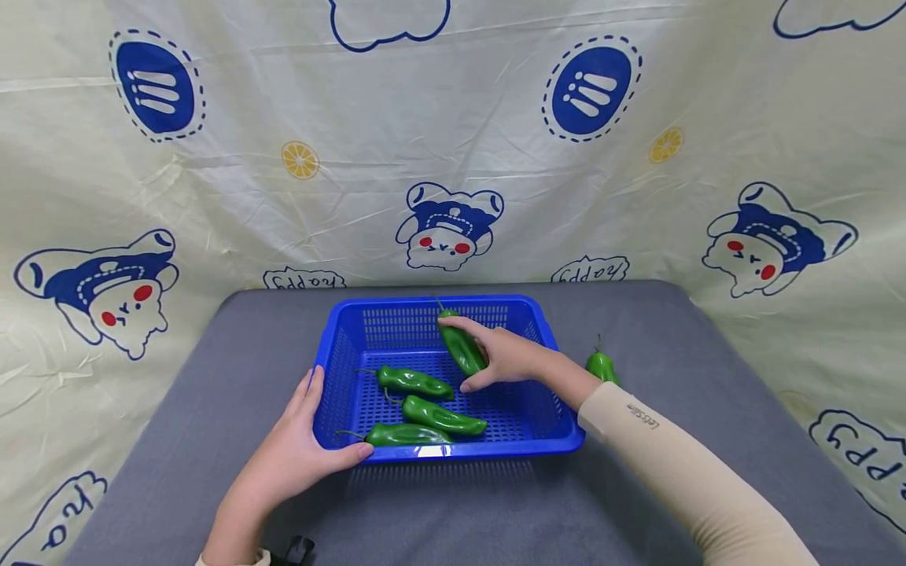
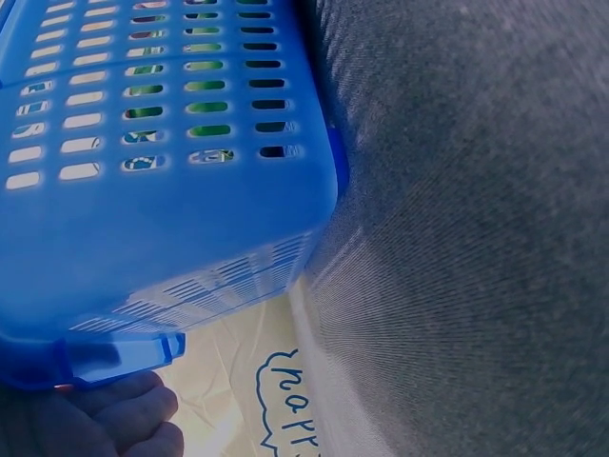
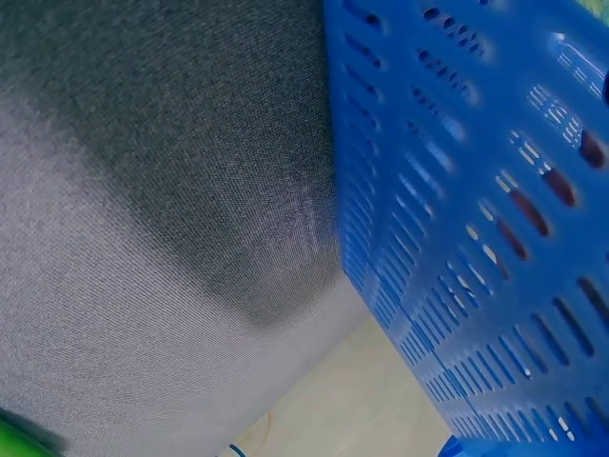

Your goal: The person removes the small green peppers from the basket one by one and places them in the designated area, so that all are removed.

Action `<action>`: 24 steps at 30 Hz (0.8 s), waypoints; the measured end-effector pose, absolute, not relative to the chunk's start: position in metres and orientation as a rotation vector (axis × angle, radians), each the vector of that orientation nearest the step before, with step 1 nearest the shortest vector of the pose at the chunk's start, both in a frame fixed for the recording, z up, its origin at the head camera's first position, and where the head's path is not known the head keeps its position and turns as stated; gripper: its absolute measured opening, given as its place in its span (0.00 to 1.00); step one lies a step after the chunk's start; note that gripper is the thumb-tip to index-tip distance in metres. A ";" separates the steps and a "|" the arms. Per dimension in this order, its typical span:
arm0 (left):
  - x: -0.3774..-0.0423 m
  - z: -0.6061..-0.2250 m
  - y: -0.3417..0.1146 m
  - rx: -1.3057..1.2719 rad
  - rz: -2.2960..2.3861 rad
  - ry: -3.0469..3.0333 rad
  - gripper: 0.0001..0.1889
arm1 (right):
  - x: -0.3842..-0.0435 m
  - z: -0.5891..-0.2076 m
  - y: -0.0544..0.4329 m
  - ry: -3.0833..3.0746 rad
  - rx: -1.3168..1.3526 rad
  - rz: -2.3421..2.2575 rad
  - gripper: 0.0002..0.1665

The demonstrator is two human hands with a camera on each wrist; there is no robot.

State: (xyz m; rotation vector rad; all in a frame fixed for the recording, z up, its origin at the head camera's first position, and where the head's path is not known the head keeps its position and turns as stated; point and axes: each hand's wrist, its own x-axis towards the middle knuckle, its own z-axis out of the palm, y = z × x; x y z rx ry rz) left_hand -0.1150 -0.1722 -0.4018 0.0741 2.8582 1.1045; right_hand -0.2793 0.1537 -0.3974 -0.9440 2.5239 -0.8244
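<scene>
A blue plastic basket (image 1: 495,450) with slotted walls stands on the grey table. At its front left corner my left hand (image 1: 297,440) grips the rim, thumb along the front edge; curled fingers (image 2: 133,414) show beneath the rim in the left wrist view. Inside, toward the back, my right hand (image 1: 510,358) holds a green pepper (image 1: 460,346) between its thumb and fingers. Three more peppers lie in the basket: an upper one (image 1: 414,383), a middle one (image 1: 446,416) and one by the front wall (image 1: 403,434). The right wrist view shows the basket's outer wall (image 3: 457,238), not the fingers.
Another green pepper (image 1: 602,368) lies on the grey tabletop (image 1: 679,354) right of the basket, partly behind the right forearm. A printed pale curtain (image 1: 354,220) hangs behind and beside the table. A small black object (image 1: 300,549) is near the left wrist.
</scene>
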 end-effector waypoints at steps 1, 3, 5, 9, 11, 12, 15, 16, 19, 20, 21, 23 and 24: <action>-0.115 -0.402 -0.172 0.077 1.107 2.860 0.69 | -0.279 -0.397 0.154 2.528 -0.949 -0.838 0.61; -0.115 -0.403 -0.172 0.083 1.111 2.864 0.69 | -0.279 -0.397 0.154 2.542 -0.955 -0.857 0.61; -0.115 -0.403 -0.172 0.087 1.112 2.867 0.69 | -0.278 -0.396 0.155 2.558 -0.960 -0.866 0.61; -0.115 -0.403 -0.172 0.085 1.101 2.869 0.69 | -0.276 -0.392 0.156 2.577 -0.954 -0.895 0.61; -0.115 -0.403 -0.172 0.086 1.100 2.868 0.69 | -0.274 -0.390 0.156 2.587 -0.955 -0.911 0.61; -0.115 -0.403 -0.172 0.086 1.100 2.867 0.69 | -0.273 -0.388 0.156 2.587 -0.960 -0.924 0.61; -0.115 -0.402 -0.172 0.086 1.098 2.866 0.69 | -0.270 -0.384 0.156 2.585 -0.987 -0.960 0.62; -0.115 -0.401 -0.172 0.086 1.100 2.865 0.69 | -0.269 -0.383 0.156 2.582 -0.998 -0.968 0.62; -0.115 -0.400 -0.172 0.082 1.100 2.863 0.69 | -0.267 -0.380 0.156 2.572 -1.018 -0.987 0.62; -0.115 -0.400 -0.172 0.079 1.100 2.861 0.69 | -0.266 -0.380 0.156 2.569 -1.020 -0.993 0.62; -0.115 -0.400 -0.172 0.078 1.100 2.860 0.69 | -0.265 -0.379 0.156 2.568 -1.018 -0.997 0.62; -0.115 -0.400 -0.172 0.078 1.099 2.859 0.69 | -0.263 -0.377 0.157 2.573 -1.013 -1.005 0.62; -0.116 -0.400 -0.172 0.079 1.099 2.859 0.69 | -0.262 -0.376 0.158 2.576 -1.012 -1.011 0.62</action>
